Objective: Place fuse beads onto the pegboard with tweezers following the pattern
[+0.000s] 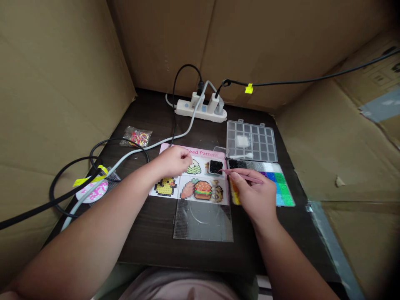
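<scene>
With our right hand point(256, 195) we are holding the pink tweezers point(251, 179) at the black beads point(215, 166), which are lying in a small square tray point(215, 173) on the upper right of the pattern sheet point(203, 153). We are judging that this step is calling for a light pinch, one bead at a time, with the tips going in shallow so that neighbours are not scattering and the tray is not tipping. Our right fingers are closing narrowly around the tweezers' shaft; whether the tips are gripping a bead, we are not managing to tell. Our left hand point(175, 161) is hovering over or resting on the sheet's upper left, its fingers curling inward, and we are not making out whether they are holding anything. The clear pegboard point(203, 229) is lying nearest us on the surface point(150, 237).
</scene>
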`<state>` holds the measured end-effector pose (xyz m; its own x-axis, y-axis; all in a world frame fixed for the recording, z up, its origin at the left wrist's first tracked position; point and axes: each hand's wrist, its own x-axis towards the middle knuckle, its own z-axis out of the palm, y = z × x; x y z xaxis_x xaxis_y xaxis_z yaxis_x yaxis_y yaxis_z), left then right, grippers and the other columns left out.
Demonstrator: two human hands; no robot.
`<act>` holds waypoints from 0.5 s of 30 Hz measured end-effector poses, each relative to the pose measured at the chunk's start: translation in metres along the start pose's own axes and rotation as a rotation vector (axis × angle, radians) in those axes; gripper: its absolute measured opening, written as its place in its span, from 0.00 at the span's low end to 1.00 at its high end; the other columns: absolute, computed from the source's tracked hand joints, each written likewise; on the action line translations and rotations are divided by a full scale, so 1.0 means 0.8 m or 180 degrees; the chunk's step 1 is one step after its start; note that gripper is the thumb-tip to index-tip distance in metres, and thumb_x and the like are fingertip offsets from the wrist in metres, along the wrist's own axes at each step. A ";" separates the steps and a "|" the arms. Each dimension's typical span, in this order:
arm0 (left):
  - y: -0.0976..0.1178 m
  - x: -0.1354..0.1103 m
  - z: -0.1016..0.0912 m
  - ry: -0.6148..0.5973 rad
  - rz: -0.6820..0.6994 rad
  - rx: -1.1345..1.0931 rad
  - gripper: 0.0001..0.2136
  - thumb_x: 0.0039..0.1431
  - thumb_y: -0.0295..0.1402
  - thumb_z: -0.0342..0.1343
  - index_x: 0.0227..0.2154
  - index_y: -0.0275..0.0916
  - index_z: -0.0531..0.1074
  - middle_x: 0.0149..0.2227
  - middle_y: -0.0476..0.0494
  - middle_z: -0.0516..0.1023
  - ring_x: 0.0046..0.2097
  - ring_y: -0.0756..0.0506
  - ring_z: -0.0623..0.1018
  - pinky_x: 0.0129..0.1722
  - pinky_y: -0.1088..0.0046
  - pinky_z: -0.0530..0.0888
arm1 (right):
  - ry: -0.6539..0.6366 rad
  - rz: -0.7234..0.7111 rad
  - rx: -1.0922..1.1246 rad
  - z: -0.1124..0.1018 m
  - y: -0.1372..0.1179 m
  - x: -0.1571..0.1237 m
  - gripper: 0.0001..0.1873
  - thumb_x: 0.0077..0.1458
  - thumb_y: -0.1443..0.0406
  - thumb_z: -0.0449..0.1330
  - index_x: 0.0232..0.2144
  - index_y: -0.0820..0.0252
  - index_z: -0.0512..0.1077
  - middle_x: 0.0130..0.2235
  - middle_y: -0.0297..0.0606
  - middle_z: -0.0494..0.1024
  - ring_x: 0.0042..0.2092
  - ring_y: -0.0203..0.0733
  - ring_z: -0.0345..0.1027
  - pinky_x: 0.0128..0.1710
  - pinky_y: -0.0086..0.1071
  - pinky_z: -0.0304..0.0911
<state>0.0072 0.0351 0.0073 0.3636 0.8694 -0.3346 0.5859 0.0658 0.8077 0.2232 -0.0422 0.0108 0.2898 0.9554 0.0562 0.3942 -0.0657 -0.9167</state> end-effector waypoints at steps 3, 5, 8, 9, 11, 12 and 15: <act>-0.001 0.000 0.000 0.0001 -0.0004 -0.0006 0.09 0.53 0.35 0.48 0.22 0.38 0.65 0.23 0.47 0.71 0.21 0.54 0.65 0.21 0.76 0.58 | -0.0019 0.0003 0.0045 -0.003 0.002 0.001 0.09 0.48 0.61 0.63 0.31 0.60 0.77 0.35 0.42 0.81 0.37 0.44 0.75 0.39 0.37 0.70; -0.001 0.000 0.000 0.0008 0.0030 0.0016 0.09 0.53 0.35 0.48 0.22 0.38 0.65 0.23 0.47 0.71 0.21 0.54 0.66 0.21 0.75 0.58 | 0.0002 0.0013 0.0084 -0.004 0.004 0.001 0.10 0.48 0.60 0.64 0.31 0.61 0.77 0.35 0.42 0.81 0.37 0.45 0.75 0.39 0.38 0.71; 0.002 -0.002 -0.001 0.0021 0.0065 0.0050 0.09 0.53 0.34 0.47 0.21 0.38 0.65 0.23 0.47 0.71 0.21 0.54 0.66 0.21 0.75 0.58 | -0.0006 0.0033 0.0105 -0.003 0.003 0.001 0.10 0.47 0.60 0.64 0.30 0.60 0.77 0.35 0.42 0.81 0.37 0.45 0.75 0.39 0.38 0.71; 0.002 -0.002 -0.001 0.0024 0.0070 0.0052 0.09 0.53 0.34 0.47 0.21 0.38 0.65 0.22 0.47 0.71 0.21 0.54 0.66 0.21 0.75 0.58 | -0.0022 0.0034 0.0088 -0.003 0.002 0.001 0.09 0.48 0.60 0.64 0.30 0.60 0.77 0.35 0.42 0.81 0.37 0.44 0.75 0.39 0.37 0.71; 0.003 -0.003 -0.001 0.0026 0.0073 0.0048 0.09 0.53 0.34 0.47 0.21 0.38 0.65 0.22 0.47 0.71 0.21 0.53 0.66 0.21 0.75 0.58 | -0.0050 0.0032 0.0043 -0.002 0.000 0.001 0.09 0.48 0.61 0.63 0.30 0.60 0.77 0.34 0.41 0.81 0.36 0.44 0.75 0.39 0.36 0.71; 0.004 -0.003 -0.001 0.0025 0.0071 0.0044 0.09 0.53 0.34 0.47 0.21 0.38 0.65 0.22 0.47 0.71 0.21 0.53 0.66 0.21 0.75 0.58 | -0.0054 0.0033 0.0023 -0.001 -0.001 0.001 0.09 0.48 0.61 0.63 0.30 0.60 0.77 0.34 0.41 0.81 0.36 0.43 0.75 0.38 0.36 0.71; 0.004 -0.003 0.000 0.0016 0.0069 0.0046 0.09 0.53 0.34 0.47 0.21 0.38 0.65 0.22 0.47 0.71 0.21 0.53 0.67 0.21 0.75 0.58 | -0.0074 0.0035 -0.0029 0.000 -0.002 0.002 0.09 0.48 0.61 0.63 0.30 0.60 0.78 0.35 0.41 0.81 0.37 0.44 0.75 0.38 0.36 0.70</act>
<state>0.0080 0.0335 0.0107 0.3727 0.8729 -0.3148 0.5884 0.0400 0.8076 0.2228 -0.0407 0.0124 0.2739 0.9611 0.0368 0.3991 -0.0787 -0.9135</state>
